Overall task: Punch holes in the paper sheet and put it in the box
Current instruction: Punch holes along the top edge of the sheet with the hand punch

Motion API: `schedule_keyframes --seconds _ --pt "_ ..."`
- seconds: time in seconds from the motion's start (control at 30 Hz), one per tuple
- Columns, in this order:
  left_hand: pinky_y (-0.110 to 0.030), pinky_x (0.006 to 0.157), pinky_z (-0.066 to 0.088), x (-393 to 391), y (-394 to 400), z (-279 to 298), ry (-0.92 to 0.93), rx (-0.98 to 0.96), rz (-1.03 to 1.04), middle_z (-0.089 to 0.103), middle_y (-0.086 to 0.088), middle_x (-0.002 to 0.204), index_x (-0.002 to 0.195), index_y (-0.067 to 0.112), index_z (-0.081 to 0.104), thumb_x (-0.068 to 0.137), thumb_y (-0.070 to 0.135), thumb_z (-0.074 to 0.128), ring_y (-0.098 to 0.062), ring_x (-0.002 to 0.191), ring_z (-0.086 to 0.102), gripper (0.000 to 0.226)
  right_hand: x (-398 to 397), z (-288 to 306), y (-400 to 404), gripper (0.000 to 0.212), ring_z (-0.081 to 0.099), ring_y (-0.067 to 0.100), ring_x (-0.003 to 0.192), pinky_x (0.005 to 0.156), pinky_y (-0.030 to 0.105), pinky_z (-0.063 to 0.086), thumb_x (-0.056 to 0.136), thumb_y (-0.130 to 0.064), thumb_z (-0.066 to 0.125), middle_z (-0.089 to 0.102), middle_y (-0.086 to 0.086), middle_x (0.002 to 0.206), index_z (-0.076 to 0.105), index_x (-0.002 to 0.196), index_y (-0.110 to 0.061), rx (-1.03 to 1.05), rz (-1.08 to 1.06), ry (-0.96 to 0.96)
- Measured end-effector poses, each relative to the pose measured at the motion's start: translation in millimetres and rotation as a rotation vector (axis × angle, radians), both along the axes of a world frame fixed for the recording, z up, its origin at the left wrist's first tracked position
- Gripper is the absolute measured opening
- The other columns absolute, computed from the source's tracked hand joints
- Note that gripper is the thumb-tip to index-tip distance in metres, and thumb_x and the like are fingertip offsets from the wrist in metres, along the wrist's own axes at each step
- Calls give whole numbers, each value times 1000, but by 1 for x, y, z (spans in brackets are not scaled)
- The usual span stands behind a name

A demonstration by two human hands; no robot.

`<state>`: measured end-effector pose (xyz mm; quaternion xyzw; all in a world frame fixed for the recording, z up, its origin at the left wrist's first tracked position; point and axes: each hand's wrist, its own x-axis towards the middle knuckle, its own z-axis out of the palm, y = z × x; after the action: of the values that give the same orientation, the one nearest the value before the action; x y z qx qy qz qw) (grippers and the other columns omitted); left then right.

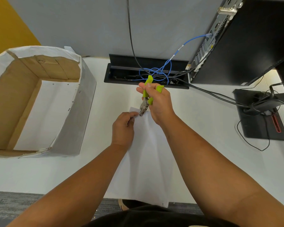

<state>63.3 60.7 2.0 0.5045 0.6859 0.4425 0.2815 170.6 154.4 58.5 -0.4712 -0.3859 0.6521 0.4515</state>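
From where I watch, the paper sheet [147,153] lies at centre on the desk [203,128], its near end overhanging the edge at six o'clock. The box [39,102] sits at nine o'clock, the cable tray [121,71] at twelve, the computer tower [246,40] at two, the monitor base [261,122] at three.

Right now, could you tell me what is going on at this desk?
A person is punching holes in a white paper sheet. The right hand squeezes a green-handled hole punch whose metal head bites the sheet's far edge, while the left hand pinches the paper beside it. The paper-lined cardboard box sits open to the left, with punched sheets already lying inside.
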Motion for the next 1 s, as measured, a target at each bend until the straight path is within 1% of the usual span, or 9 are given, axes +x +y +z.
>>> schedule_keyframes --seconds 0.13,0.23,0.33,0.5,0.63,0.7,0.77,0.83,1.0 --pt "-4 89 40 0 0 0 15 -8 -1 63 6 100 106 10 70 92 -5 53 -11 96 59 27 1 -1 3 15 71 14 104 99 37 50 100 -17 53 73 -2 108 67 95 -17 16 51 -26" --pt "-4 89 40 0 0 0 13 -17 -3 64 5 101 107 11 70 93 -4 52 -11 96 58 28 -1 -3 4 12 70 13 105 98 36 51 98 -21 56 73 -1 109 67 100 -17 -19 7 -28" --pt "-3 89 39 0 0 0 26 -6 -2 64 5 101 108 11 70 93 -4 52 -9 95 58 28 -3 -6 5 21 68 11 105 82 24 49 97 -28 59 70 -1 113 65 113 -15 -111 -93 13" --pt "-2 88 38 2 -1 1 -2 -20 30 62 7 101 108 11 70 93 -3 52 -6 94 57 28 -4 -6 7 3 64 21 115 106 40 45 97 -24 61 67 -6 105 63 99 -23 -205 -195 120" --pt "-1 87 37 0 1 -1 -15 -64 57 62 9 102 107 16 70 94 -1 52 -4 94 56 28 2 -7 7 7 62 24 119 110 44 41 96 -13 61 68 -7 99 65 94 -18 -250 -192 201" --pt "-1 87 38 -1 1 -2 -10 -70 57 62 9 102 106 17 71 94 -2 52 -5 95 57 29 6 -11 7 7 61 20 120 103 38 44 94 -10 62 68 -7 112 68 95 -14 -190 -84 155" --pt "0 87 37 -2 0 -2 -4 -63 47 63 8 101 105 15 71 93 -4 52 -5 94 57 30 6 -11 7 7 58 9 119 92 25 45 92 -10 65 64 -7 127 68 98 -8 -121 41 65" --pt "3 85 35 0 -3 -2 -10 -78 40 62 9 101 107 13 70 94 -3 51 -3 93 56 28 4 -10 7 10 58 1 114 85 18 44 92 -12 66 62 -6 132 69 101 -8 -97 87 -8" --pt "4 85 34 -1 -6 -2 -23 -73 76 61 10 102 109 13 70 94 -1 51 -4 96 55 28 6 -10 5 20 61 18 99 87 30 50 91 -21 69 67 5 105 70 108 -12 -128 -59 -61"
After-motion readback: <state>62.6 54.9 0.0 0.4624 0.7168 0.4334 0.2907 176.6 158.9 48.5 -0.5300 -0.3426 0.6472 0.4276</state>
